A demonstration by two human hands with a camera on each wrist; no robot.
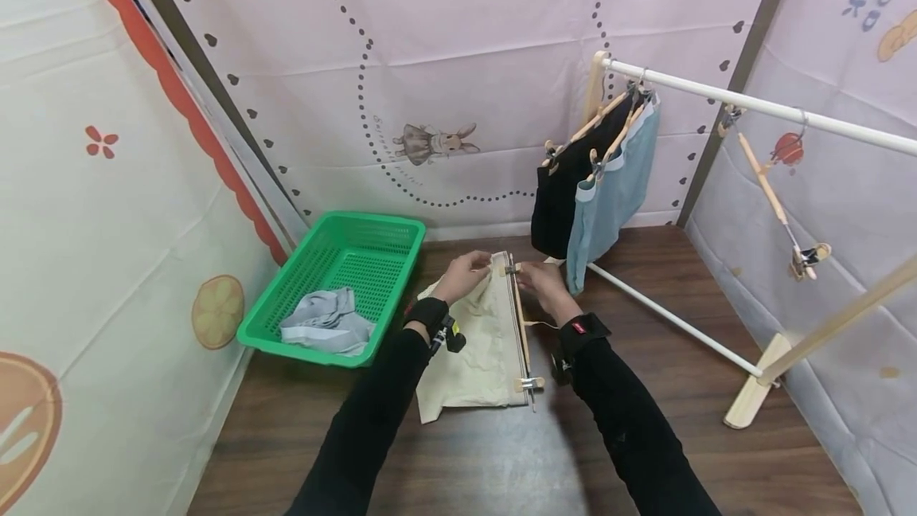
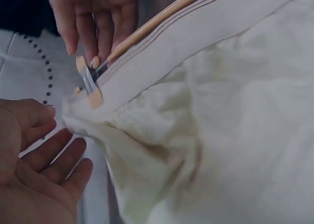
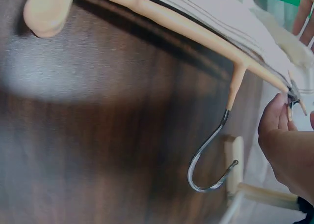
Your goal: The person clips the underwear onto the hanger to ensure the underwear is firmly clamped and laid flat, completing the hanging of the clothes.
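Observation:
A cream garment (image 1: 473, 349) lies flat on the wooden floor, and a wooden clip hanger (image 1: 520, 325) lies along its waistband. My right hand (image 1: 539, 281) pinches the hanger's far clip (image 2: 91, 79) at the waistband corner. In the right wrist view the same fingers (image 3: 282, 123) squeeze that clip (image 3: 293, 97), and the metal hook (image 3: 211, 155) lies on the floor. My left hand (image 2: 39, 175) is held palm up with relaxed fingers just beside the fabric corner (image 2: 73, 118), gripping nothing. The near clip (image 1: 528, 383) sits on the other end of the waistband.
A green plastic basket (image 1: 301, 347) with a grey garment (image 1: 325, 323) stands at the left. At the right a rack with a white rail (image 1: 752, 106) carries a black garment (image 1: 566, 181), a blue one (image 1: 609, 189) and an empty hanger (image 1: 777, 197). Its lower bar (image 1: 673, 317) crosses the floor.

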